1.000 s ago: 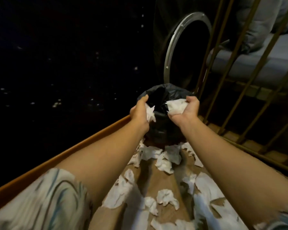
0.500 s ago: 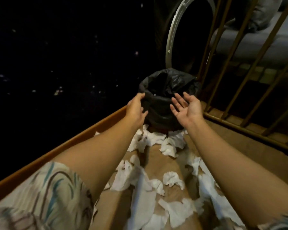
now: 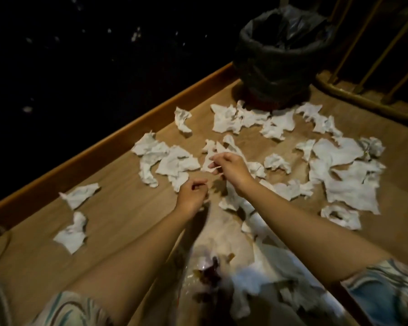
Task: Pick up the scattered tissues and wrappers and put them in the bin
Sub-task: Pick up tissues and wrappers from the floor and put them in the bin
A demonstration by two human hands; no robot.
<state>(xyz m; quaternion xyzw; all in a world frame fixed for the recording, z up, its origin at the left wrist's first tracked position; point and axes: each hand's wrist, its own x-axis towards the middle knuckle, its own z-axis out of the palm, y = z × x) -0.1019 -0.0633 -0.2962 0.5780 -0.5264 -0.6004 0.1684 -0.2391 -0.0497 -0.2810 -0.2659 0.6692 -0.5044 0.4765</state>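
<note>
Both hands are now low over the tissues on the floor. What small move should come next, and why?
Probably close the right hand on the tissue at its fingertips and lift it. Its fingers already pinch that piece, many tissues lie around, and the bin stands open behind them. The left hand looks curled, perhaps empty.

The bin stands at the far side of the floor; tissues lie scattered near it, spreading left and right.
</note>
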